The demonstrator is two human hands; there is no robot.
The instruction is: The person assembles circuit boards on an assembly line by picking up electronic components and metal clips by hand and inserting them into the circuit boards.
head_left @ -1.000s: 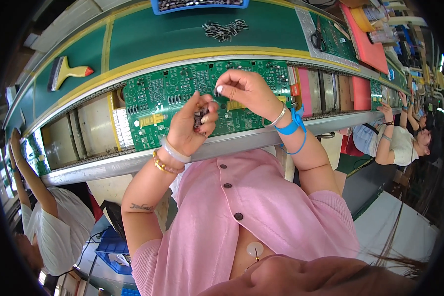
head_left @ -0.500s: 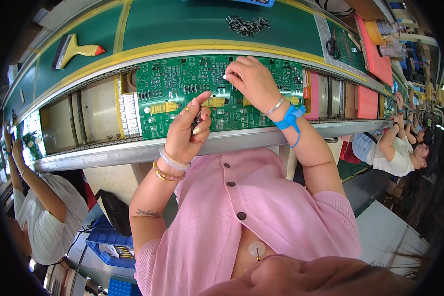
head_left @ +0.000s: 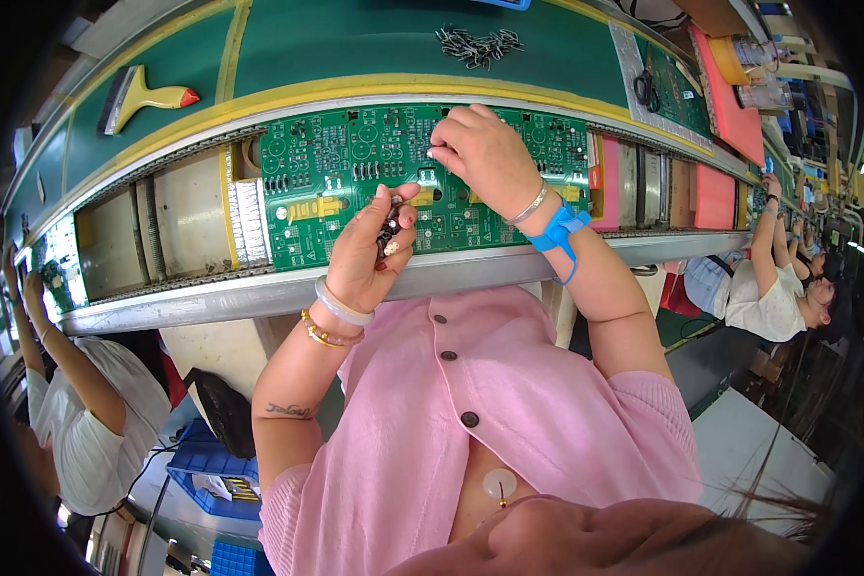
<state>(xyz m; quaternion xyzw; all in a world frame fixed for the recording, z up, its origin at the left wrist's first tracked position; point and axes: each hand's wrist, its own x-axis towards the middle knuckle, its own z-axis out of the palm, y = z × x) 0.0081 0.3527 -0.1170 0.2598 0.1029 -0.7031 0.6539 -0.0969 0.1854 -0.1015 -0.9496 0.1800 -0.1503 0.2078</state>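
Note:
A green circuit board (head_left: 312,252) with rows of small parts and yellow pieces lies across the rails in front of me. My left hand (head_left: 367,252) is palm up over its near edge, fingers curled around a small heap of dark electronic components (head_left: 387,230). Over the middle of the board, my right hand (head_left: 485,158) has thumb and forefinger pinched together close to its surface. Whatever sits between those fingertips is too small to make out. A blue wrist strap (head_left: 560,233) circles my right wrist.
Metal conveyor rails (head_left: 470,273) run along both sides of the board. Beyond, a green bench top holds a pile of small leaded components (head_left: 480,46), a yellow-handled brush (head_left: 146,100) and scissors (head_left: 646,91). Other people work at left and right.
My left fingers have loosened, showing more of the dark components. The right hand has shifted slightly left, still pinched over the board. A person at far right has moved an arm.

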